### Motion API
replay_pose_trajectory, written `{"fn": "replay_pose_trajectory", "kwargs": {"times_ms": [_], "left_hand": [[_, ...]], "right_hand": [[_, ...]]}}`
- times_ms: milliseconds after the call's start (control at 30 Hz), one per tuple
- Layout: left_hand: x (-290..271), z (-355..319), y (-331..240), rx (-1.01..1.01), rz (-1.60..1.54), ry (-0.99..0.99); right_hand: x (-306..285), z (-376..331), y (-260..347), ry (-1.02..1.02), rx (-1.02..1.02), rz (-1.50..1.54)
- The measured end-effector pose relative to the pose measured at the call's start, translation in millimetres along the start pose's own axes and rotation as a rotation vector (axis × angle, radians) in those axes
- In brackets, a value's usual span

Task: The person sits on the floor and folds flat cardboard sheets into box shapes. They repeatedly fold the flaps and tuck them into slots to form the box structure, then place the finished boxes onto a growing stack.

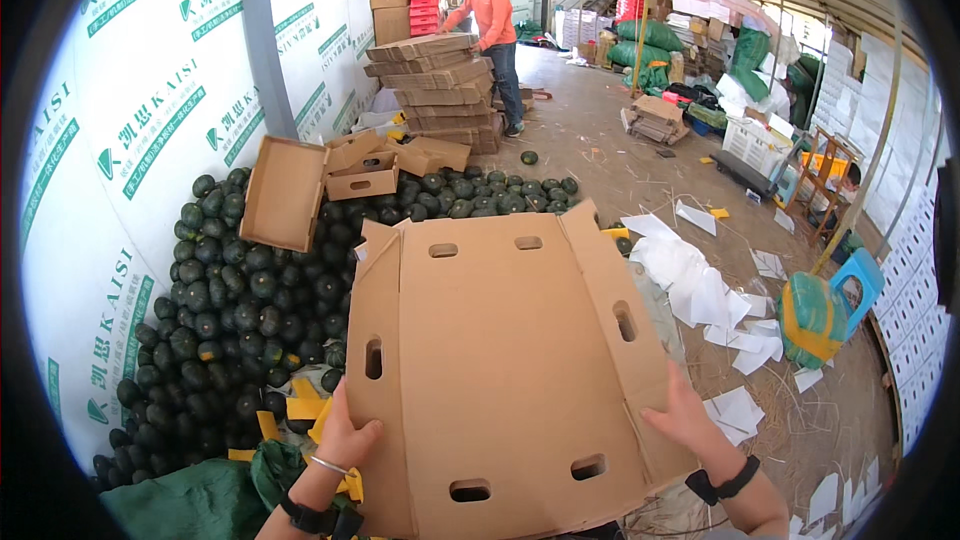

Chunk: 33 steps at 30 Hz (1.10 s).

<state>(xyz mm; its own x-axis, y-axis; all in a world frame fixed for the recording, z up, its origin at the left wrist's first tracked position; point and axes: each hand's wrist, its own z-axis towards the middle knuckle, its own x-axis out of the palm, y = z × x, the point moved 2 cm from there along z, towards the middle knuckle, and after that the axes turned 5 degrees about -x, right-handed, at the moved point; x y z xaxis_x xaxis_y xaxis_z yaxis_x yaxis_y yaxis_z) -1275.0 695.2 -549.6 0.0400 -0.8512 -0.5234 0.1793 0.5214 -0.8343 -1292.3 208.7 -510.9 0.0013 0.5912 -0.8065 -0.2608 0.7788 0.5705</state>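
The left hand point(347, 432) is closed on the lower left edge of a flattened cardboard box point(500, 360), with the thumb laid over the front face and the fingers hidden behind the flap. A thin metal bangle and a dark strap are worn at that wrist. The right hand point(683, 410) is pressed against the lower right flap of the same box, fingers spread over its edge; a black band is seen on that wrist. The box is held between the two hands and spreads upward and away from them as a broad, matte brown sheet of corrugated board, creased into panels and pierced by rounded oblong slots.

Just left of the left hand, yellow scraps point(305, 410) and a green sack point(200, 505) lie on the floor. Farther left and beyond, a heap of round, dark green squashes point(240, 300) with dull, ribbed skins is piled against a white printed wall. Open cardboard cartons point(330, 175) rest on the heap. To the right of the right hand, white paper sheets point(700, 285) are scattered over a straw-strewn floor. Well beyond, a person in an orange top point(492, 20) is seen beside stacked flat cartons point(440, 90).
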Motion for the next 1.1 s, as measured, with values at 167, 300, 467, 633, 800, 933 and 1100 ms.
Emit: {"fn": "replay_pose_trajectory", "kwargs": {"times_ms": [167,300,467,633,800,933,1100], "left_hand": [[61.9,7.5,-67.5,0.273,0.402,0.229],[55.5,22.8,-67.4,0.383,0.731,0.47],[1.5,18.3,-101.4,0.583,0.89,0.464],[-59.9,12.9,-84.4,-0.035,-0.259,-0.431],[-34.6,-95.7,-100.7,0.315,0.596,0.405],[-11.2,-112.0,-84.7,0.139,-0.037,0.196],[28.1,-84.3,-55.8,-0.159,-0.664,-0.248]], "right_hand": [[72.1,2.7,38.9,0.168,-0.464,-0.41],[54.2,21.2,32.7,0.411,-0.586,-0.612],[-24.3,39.7,43.3,0.385,-0.57,-0.561],[-74.4,30.5,21.2,-0.228,0.039,0.105],[-14.6,-55.5,37.6,0.278,-0.524,-0.357],[-1.5,-64.8,31.3,0.011,-0.352,0.321],[48.3,-51.1,13.5,-0.36,-0.006,0.915]]}}
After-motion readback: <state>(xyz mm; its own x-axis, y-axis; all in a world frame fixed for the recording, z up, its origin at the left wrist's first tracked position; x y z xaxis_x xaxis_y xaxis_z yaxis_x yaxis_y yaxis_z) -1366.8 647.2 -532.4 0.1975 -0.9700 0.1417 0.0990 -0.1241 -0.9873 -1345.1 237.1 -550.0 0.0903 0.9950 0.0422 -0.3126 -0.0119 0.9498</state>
